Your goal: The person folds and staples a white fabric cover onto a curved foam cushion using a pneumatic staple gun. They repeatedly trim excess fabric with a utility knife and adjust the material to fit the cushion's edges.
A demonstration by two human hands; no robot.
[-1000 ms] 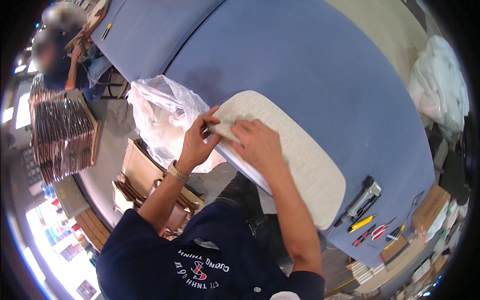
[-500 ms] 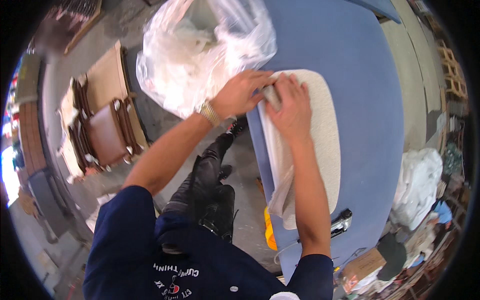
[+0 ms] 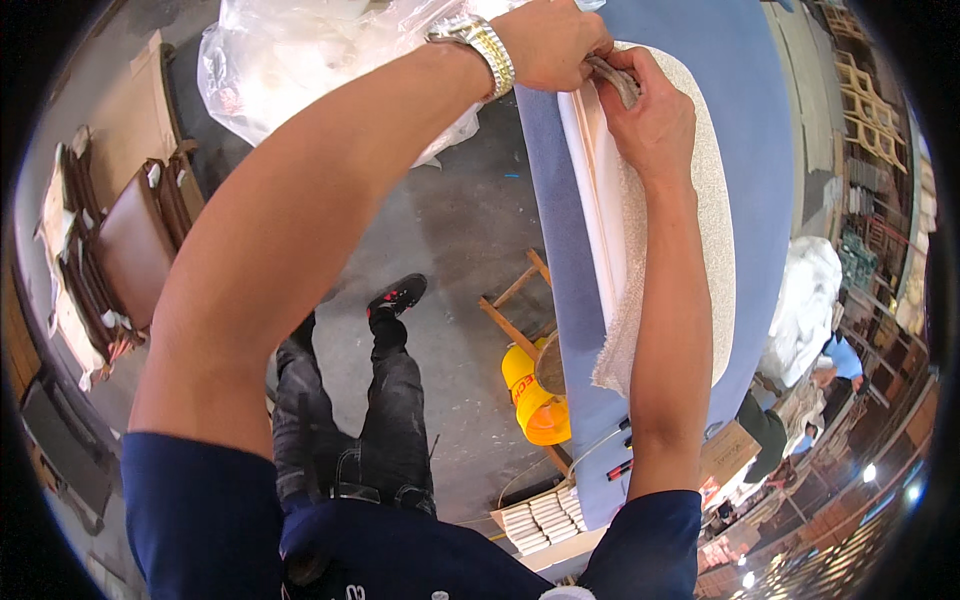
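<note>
A padded panel (image 3: 715, 250) with rounded ends and beige woven fabric lies on a blue table (image 3: 560, 210). Its left side shows a white layer and a thin board edge under the loose fabric. Near the panel's far end, my left hand (image 3: 555, 45), below a metal watch, has its fingers closed on the fabric edge (image 3: 626, 88). Close beside it, my right hand (image 3: 652, 118) pinches the same folded edge between thumb and fingers. My right forearm crosses over the panel and hides part of it.
A clear plastic bag (image 3: 290, 80) with white stuff is at the far left of the table. Below the table's left edge are a yellow plastic object (image 3: 535, 395) and a wooden stool (image 3: 510, 325). Brown padded panels (image 3: 140, 235) stand at left. A cardboard box (image 3: 728, 455) sits at lower right.
My view has shifted, and both hands now appear higher in it. My hands still work at the far edge, with the fabric strip now raised between them. The staple gun no longer shows whole.
</note>
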